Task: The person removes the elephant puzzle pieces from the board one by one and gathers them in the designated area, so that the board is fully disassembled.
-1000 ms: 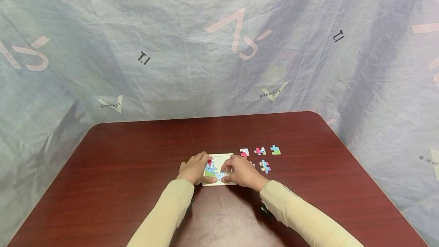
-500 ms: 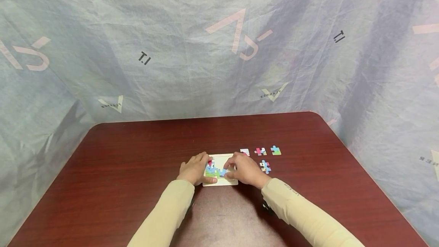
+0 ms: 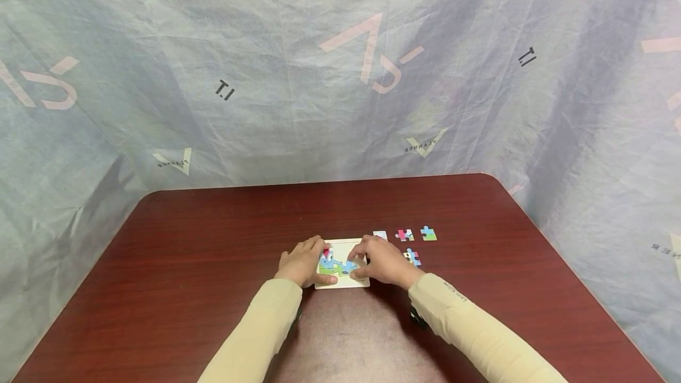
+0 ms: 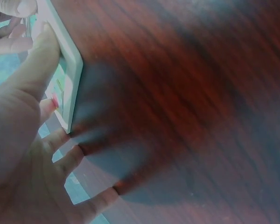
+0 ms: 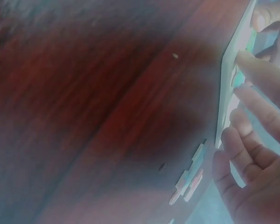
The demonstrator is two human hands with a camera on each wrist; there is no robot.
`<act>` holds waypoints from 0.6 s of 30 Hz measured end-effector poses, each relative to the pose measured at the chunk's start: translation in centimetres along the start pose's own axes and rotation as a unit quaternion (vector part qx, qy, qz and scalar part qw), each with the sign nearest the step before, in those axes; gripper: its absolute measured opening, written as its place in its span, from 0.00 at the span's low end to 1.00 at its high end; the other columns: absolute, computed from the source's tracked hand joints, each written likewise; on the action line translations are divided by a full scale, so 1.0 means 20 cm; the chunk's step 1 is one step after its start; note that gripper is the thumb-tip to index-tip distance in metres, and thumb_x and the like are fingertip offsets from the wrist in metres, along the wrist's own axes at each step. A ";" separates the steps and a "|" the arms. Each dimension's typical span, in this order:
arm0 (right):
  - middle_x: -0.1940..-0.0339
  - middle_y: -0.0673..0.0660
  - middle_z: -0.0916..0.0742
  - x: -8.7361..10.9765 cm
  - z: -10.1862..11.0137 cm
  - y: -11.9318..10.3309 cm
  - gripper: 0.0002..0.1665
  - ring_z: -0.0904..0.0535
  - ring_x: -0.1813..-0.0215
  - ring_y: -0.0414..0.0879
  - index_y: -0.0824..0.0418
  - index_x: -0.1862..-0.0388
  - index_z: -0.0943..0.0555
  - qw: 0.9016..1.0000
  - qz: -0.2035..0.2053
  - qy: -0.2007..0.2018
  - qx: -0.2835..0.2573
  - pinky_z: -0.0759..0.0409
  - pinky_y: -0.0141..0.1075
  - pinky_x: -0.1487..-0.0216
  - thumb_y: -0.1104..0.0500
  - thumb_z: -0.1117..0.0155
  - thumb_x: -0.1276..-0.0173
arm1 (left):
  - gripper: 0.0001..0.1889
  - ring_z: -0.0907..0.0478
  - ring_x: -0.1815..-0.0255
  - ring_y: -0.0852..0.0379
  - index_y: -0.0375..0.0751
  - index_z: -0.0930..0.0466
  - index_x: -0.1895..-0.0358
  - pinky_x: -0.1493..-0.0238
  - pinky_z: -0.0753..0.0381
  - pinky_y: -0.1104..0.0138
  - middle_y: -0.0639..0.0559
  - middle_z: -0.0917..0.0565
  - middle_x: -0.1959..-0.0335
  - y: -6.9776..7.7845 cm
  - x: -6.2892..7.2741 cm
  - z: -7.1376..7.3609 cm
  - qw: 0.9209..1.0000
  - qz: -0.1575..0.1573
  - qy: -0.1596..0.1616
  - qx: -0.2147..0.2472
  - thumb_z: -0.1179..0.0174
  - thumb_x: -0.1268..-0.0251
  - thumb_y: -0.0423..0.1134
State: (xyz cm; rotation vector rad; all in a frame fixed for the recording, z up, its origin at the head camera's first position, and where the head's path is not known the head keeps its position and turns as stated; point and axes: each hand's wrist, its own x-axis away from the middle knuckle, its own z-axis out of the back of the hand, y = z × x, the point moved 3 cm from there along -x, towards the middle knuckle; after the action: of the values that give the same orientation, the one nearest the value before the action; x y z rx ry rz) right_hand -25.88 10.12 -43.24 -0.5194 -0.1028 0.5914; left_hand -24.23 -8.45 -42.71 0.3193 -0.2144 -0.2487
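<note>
A pale jigsaw tray (image 3: 348,283) lies on the table, joined pieces (image 3: 328,267) of a blue, green and red picture filling its left and lower part. My left hand (image 3: 301,263) rests at the tray's left end. Its thumb (image 4: 41,60) lies on the front border, and the other fingers spread past the tray's edge onto the table. With thumb and forefinger, my right hand (image 3: 384,262) pinches a blue puzzle piece (image 3: 349,268) at the lower right of the tray, beside the joined pieces. The right hand's remaining fingers hang over the tray's right edge.
Right of the tray lie several loose puzzle pieces: a white one (image 3: 380,234) partly behind the right hand, a pink one (image 3: 404,234), a blue-green one (image 3: 428,233) and a blue-red one (image 3: 412,257). A grey cloth (image 3: 298,105) hangs behind the dark red table (image 3: 186,265).
My right hand has shifted slightly right and away from me with the blue piece, from near the tray's front border to beside the joined pieces. The left hand has stayed in place.
</note>
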 end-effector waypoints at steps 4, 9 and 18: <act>0.64 0.49 0.19 0.00 0.00 0.00 0.12 0.25 0.66 0.41 0.54 0.59 0.10 1.000 0.001 0.000 0.015 0.24 0.36 0.64 0.56 0.20 0.41 | 0.36 0.33 0.28 0.43 0.45 0.29 0.36 0.38 0.30 0.40 0.45 0.32 0.26 0.01 0.01 0.01 1.000 0.002 -0.004 0.000 0.26 0.44 0.56; 0.63 0.48 0.19 0.00 0.01 0.01 0.12 0.24 0.64 0.42 0.54 0.59 0.10 1.000 0.007 0.005 0.028 0.24 0.36 0.64 0.55 0.19 0.42 | 0.35 0.34 0.28 0.43 0.45 0.29 0.36 0.38 0.30 0.40 0.45 0.33 0.26 0.01 0.01 0.01 1.000 0.005 -0.009 -0.001 0.26 0.44 0.56; 0.62 0.49 0.17 0.01 0.07 0.03 0.13 0.19 0.59 0.46 0.56 0.57 0.10 1.000 0.006 0.011 0.001 0.21 0.36 0.61 0.56 0.20 0.40 | 0.35 0.31 0.31 0.43 0.45 0.29 0.38 0.41 0.28 0.41 0.47 0.29 0.31 0.01 0.01 0.02 1.000 0.000 0.001 -0.004 0.25 0.44 0.56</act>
State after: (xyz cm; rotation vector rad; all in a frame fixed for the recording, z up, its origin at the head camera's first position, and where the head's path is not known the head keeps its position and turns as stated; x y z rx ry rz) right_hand -26.36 11.27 -42.31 -0.5246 -0.0779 0.5965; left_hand -24.08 -8.39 -42.31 0.3107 -0.2117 -0.2489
